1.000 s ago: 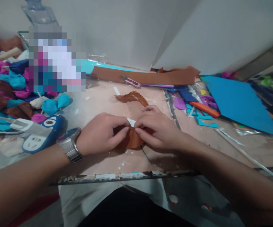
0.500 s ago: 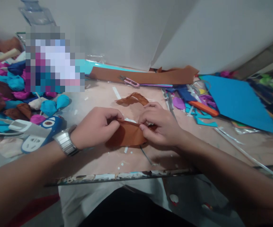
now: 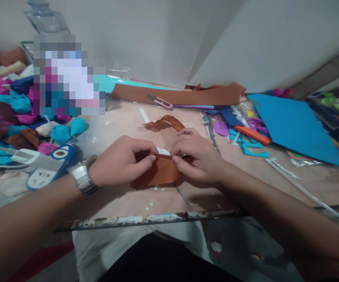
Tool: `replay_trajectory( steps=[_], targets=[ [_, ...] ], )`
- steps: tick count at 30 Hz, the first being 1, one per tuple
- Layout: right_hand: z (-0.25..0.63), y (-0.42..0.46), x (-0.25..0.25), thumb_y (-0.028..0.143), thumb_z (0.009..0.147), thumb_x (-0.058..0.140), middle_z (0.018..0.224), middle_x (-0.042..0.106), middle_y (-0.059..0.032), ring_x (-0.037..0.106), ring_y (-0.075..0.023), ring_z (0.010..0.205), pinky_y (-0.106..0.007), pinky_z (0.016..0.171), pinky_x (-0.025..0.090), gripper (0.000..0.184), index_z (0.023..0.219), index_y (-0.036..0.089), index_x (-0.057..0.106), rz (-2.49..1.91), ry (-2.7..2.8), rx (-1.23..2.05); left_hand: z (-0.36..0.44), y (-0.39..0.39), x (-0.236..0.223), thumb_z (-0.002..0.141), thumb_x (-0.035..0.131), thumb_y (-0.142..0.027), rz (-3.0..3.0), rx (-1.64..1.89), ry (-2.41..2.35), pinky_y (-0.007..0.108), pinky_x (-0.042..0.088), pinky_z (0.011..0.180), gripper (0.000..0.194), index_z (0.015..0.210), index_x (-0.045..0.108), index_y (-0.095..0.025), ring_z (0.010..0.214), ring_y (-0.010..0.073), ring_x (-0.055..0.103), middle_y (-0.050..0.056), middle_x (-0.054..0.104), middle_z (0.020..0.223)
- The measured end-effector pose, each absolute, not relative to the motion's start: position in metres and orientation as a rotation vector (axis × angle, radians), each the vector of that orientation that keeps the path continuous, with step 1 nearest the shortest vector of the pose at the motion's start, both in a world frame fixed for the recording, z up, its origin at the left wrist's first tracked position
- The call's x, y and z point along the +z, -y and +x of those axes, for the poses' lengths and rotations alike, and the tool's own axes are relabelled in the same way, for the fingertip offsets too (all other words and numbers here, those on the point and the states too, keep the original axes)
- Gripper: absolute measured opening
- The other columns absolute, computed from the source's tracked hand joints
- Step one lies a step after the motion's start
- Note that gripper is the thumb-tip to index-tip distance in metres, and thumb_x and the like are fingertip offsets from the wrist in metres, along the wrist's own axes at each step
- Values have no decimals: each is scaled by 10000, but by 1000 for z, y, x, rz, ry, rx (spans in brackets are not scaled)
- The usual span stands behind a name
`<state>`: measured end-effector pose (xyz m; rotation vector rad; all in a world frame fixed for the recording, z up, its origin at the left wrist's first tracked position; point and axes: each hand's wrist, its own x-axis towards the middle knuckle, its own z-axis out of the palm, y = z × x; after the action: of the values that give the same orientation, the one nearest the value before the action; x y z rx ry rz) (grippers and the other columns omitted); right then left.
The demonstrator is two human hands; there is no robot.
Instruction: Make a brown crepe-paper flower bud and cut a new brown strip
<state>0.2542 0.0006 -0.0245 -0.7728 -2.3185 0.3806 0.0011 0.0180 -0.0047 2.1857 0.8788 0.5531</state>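
Observation:
A brown sheet of crepe-like paper (image 3: 160, 172) lies between my hands above the table, its far edge rolled or folded over. My left hand (image 3: 128, 160) pinches that edge between thumb and forefinger. Close beside it, my right hand (image 3: 197, 154) grips the same edge, its thumb pressed on top and its other fingers curled. Just past the fingertips shows a small white piece (image 3: 163, 150), partly covered. Behind the hands rests a loose, crinkled brown strip (image 3: 165, 123), touching neither hand.
Pink thread snips (image 3: 162, 102) lie on a long brown sheet (image 3: 184, 96) at the back. An orange cutter (image 3: 252, 135) and a blue sheet (image 3: 300, 129) are on the right. Blue, pink and brown wrapped bundles (image 3: 19, 103) crowd the left, near a blue-and-white power socket (image 3: 51, 168).
My left hand has shifted right along the folded edge, its thumb now nearer the right thumb. The right hand stays almost in place, still gripping the paper.

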Motion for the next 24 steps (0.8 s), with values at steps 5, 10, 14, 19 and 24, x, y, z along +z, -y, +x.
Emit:
replay_trajectory(
  steps=[5,10,14,19,24],
  targets=[
    [254,-1,-25,185,928,550,751,655,17,587,-155,717,-454,1031,425,105,837,211,595,-786,2299,359,1,-19,-5,938,566,-242,2193,589,-931,259,444,671,237,918,789,-166,674,138,611,-6,735,746],
    [256,-2,-26,192,937,537,775,678,0,601,-170,737,-453,1001,438,119,829,217,579,-804,2286,344,-1,-22,-3,948,533,-257,2133,632,-1017,261,453,671,261,862,761,-163,708,155,628,-1,719,746],
    [255,-1,-25,193,943,537,776,676,-2,608,-171,749,-454,1010,439,113,849,216,595,-777,2305,370,-1,-22,-3,902,582,-237,2076,563,-948,259,475,678,191,910,761,-172,715,161,646,3,741,774],
    [251,2,-25,178,945,542,764,665,1,599,-167,758,-433,1000,448,107,869,209,611,-711,2368,393,1,-19,-3,900,609,-225,2126,433,-805,241,447,651,163,890,763,-172,638,125,579,-18,701,714],
    [251,2,-25,182,946,548,773,666,-3,604,-168,761,-425,980,460,101,878,210,618,-697,2361,385,1,-18,-4,894,576,-179,2130,470,-816,230,434,646,201,909,777,-177,641,117,577,-24,712,717]
  ],
)
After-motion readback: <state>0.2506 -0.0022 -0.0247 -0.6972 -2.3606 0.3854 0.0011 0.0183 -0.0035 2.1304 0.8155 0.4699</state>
